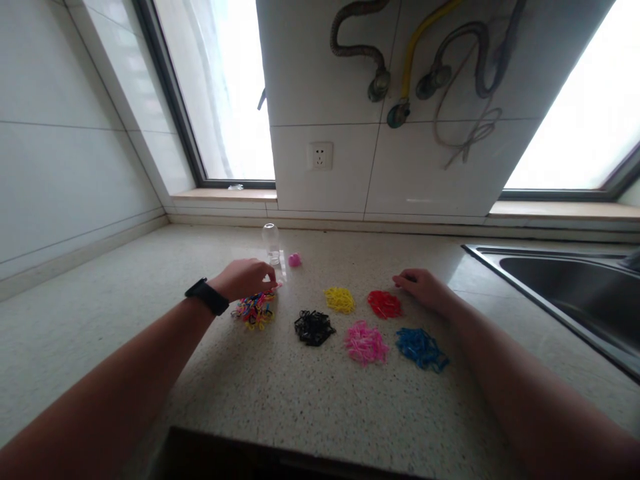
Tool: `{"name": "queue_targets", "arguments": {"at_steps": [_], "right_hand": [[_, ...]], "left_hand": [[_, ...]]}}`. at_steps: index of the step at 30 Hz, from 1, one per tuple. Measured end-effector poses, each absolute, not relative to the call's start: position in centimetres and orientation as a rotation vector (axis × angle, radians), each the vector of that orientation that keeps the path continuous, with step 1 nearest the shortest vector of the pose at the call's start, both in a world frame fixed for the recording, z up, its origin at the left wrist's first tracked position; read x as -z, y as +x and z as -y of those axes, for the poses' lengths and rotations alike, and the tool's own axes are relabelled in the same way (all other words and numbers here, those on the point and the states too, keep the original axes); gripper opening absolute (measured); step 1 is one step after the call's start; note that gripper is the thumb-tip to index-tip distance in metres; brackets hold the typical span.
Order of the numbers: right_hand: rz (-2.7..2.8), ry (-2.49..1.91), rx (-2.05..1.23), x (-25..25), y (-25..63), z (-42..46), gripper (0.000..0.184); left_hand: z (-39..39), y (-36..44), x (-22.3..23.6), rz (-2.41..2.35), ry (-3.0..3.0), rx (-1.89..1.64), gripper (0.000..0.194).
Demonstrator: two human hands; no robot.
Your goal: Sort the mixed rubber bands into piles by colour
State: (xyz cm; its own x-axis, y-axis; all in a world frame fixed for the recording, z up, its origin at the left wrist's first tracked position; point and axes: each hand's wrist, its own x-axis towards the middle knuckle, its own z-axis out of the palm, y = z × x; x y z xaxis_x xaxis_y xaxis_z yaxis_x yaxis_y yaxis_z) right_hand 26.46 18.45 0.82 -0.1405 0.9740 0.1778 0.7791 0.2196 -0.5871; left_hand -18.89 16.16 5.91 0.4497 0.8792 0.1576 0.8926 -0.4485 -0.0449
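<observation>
My left hand (pixel 253 277), with a dark watch on its wrist, is over the far edge of a mixed heap of coloured rubber bands (pixel 256 312). Its fingers are pinched together; a small pinkish bit shows at the tips, too small to make out. My right hand (pixel 419 285) lies beside the red rubber bands (pixel 385 304), fingers curled, and what they may hold is hidden. Between the hands lie yellow rubber bands (pixel 340 300) and black rubber bands (pixel 314 328). Nearer to me are pink rubber bands (pixel 366 343) and blue rubber bands (pixel 423 348).
A clear bottle (pixel 271 241) stands upside down behind my left hand, beside a pink cap-like piece (pixel 295 260). At the right, a steel sink (pixel 493 257) is set into the speckled counter (pixel 240 393). Hoses and valves (pixel 400 112) hang on the tiled wall.
</observation>
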Motion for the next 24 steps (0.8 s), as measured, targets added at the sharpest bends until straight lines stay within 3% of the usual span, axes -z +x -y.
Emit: {"name": "queue_targets", "arguments": {"at_steps": [24], "right_hand": [[1.947,-1.595,-0.533,-0.3,26.8,-18.9,0.047]], "left_hand": [[-15.6,-17.5,-6.3,1.594,-2.67,0.276,0.025]]}}
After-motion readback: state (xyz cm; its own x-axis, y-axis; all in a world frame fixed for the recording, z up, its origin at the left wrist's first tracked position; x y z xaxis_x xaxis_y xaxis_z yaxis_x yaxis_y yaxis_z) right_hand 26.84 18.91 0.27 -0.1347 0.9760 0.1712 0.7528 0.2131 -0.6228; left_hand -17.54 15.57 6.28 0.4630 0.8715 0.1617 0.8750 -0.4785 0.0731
